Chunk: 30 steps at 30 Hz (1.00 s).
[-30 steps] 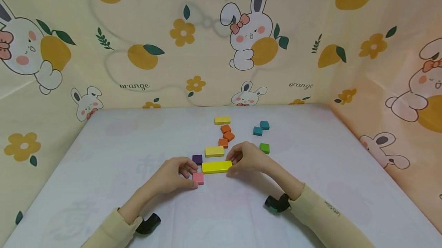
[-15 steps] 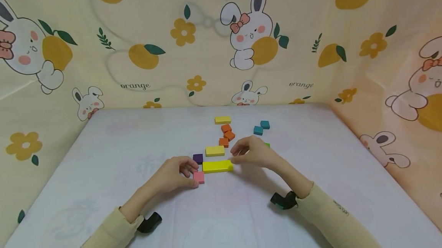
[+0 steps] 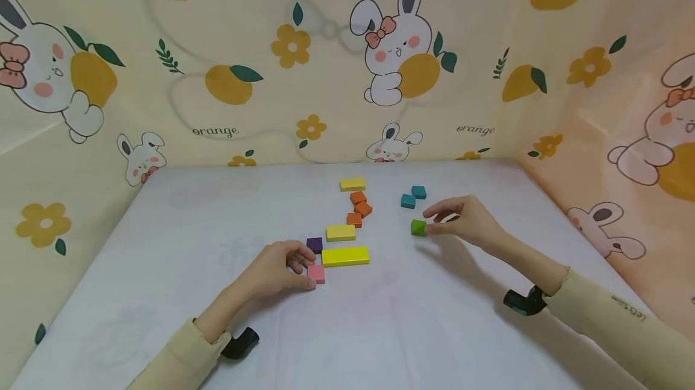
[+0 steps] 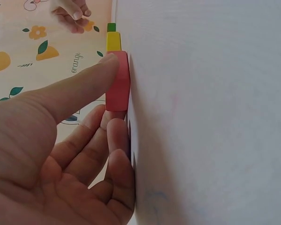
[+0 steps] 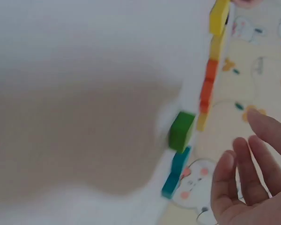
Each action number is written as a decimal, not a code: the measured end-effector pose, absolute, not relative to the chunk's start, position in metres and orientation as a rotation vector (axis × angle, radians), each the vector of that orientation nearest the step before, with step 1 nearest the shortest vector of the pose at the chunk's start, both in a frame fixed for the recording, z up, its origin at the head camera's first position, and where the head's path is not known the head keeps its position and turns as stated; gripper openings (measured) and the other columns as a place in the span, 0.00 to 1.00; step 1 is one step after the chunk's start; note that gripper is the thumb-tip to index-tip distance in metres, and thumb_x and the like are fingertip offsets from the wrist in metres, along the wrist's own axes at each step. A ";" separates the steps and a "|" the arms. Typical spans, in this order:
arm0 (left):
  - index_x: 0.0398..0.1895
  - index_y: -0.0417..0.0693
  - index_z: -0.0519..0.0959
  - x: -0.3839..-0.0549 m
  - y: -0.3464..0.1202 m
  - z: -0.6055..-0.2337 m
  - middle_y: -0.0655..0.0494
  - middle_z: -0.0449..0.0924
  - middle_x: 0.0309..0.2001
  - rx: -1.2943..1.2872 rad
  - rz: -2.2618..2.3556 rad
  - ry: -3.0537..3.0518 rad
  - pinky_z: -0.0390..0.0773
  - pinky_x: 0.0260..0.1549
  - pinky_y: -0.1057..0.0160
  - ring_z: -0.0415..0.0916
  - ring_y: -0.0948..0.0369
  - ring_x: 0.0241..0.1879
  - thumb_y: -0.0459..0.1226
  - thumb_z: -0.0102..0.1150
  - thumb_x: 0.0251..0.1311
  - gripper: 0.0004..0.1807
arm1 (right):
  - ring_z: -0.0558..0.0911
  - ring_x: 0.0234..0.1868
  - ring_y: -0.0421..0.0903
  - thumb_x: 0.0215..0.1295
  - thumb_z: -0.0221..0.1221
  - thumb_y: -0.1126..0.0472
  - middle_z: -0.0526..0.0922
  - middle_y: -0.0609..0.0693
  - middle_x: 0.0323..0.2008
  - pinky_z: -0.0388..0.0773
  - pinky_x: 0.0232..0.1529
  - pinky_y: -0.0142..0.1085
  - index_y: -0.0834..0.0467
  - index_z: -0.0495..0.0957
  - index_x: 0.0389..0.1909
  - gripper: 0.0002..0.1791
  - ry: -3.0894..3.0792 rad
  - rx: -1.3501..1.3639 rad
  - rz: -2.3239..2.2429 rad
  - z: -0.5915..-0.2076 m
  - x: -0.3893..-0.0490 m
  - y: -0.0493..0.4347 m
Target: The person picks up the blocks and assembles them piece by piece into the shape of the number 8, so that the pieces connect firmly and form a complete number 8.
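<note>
The left hand [image 3: 277,268] pinches a small pink block [image 3: 317,273] on the table; in the left wrist view its thumb lies on the pink block [image 4: 118,86] and a fingertip meets the block's lower end. Against that block's upper right corner lies a long yellow block [image 3: 345,256], with a purple block [image 3: 314,245] at its left end. The right hand [image 3: 469,219] hovers just right of a green block [image 3: 418,228], its fingers loosely bent. In the right wrist view a gap shows between that hand [image 5: 253,173] and the green block [image 5: 181,131].
Beyond the long yellow block come a shorter yellow block [image 3: 341,233], several orange blocks [image 3: 358,209] in a crooked line, and another yellow block [image 3: 352,185]. Two teal blocks [image 3: 408,201] sit behind the green one. A printed cloth [image 3: 304,88] walls the white table [image 3: 217,209].
The right hand has left the end of the long yellow block and moved right and away from the body to the green block. The left hand stays at the pink block.
</note>
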<state>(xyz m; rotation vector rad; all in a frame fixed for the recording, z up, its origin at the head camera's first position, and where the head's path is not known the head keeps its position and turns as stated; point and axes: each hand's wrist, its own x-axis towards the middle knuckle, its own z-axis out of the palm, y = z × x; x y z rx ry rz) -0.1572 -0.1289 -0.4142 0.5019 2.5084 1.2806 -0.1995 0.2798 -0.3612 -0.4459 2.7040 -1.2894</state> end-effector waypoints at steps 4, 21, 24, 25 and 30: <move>0.45 0.51 0.81 -0.156 -0.128 -0.413 0.62 0.80 0.37 0.485 1.278 2.514 0.75 0.40 0.58 0.74 0.58 0.37 0.41 0.80 0.45 0.23 | 0.78 0.48 0.52 0.50 0.76 0.54 0.84 0.55 0.48 0.79 0.43 0.38 0.59 0.84 0.50 0.26 2.675 -0.368 -1.293 -0.365 -0.205 0.289; 0.45 0.51 0.81 -0.158 -0.127 -0.414 0.62 0.80 0.37 0.495 1.279 2.494 0.75 0.41 0.57 0.74 0.58 0.37 0.42 0.80 0.45 0.23 | 0.76 0.56 0.54 0.49 0.76 0.62 0.82 0.55 0.53 0.75 0.48 0.27 0.64 0.77 0.59 0.34 2.435 0.023 -1.537 -0.395 -0.213 0.292; 0.45 0.51 0.81 -0.157 -0.128 -0.414 0.62 0.80 0.37 0.487 1.273 2.498 0.74 0.41 0.57 0.74 0.58 0.37 0.42 0.79 0.45 0.23 | 0.77 0.54 0.53 0.49 0.76 0.64 0.83 0.55 0.52 0.76 0.47 0.27 0.65 0.78 0.57 0.32 2.412 0.038 -1.576 -0.397 -0.215 0.289; 0.45 0.51 0.81 -0.157 -0.128 -0.414 0.62 0.80 0.37 0.485 1.270 2.500 0.74 0.40 0.57 0.74 0.58 0.37 0.42 0.79 0.45 0.23 | 0.77 0.53 0.53 0.49 0.76 0.65 0.83 0.55 0.52 0.76 0.47 0.27 0.65 0.78 0.57 0.32 2.408 0.034 -1.581 -0.397 -0.215 0.288; 0.45 0.51 0.81 -0.157 -0.128 -0.413 0.62 0.80 0.37 0.468 1.266 2.506 0.74 0.40 0.58 0.73 0.58 0.37 0.41 0.80 0.45 0.23 | 0.77 0.50 0.51 0.47 0.76 0.66 0.84 0.55 0.51 0.76 0.45 0.27 0.65 0.79 0.55 0.31 2.414 0.070 -1.565 -0.396 -0.215 0.280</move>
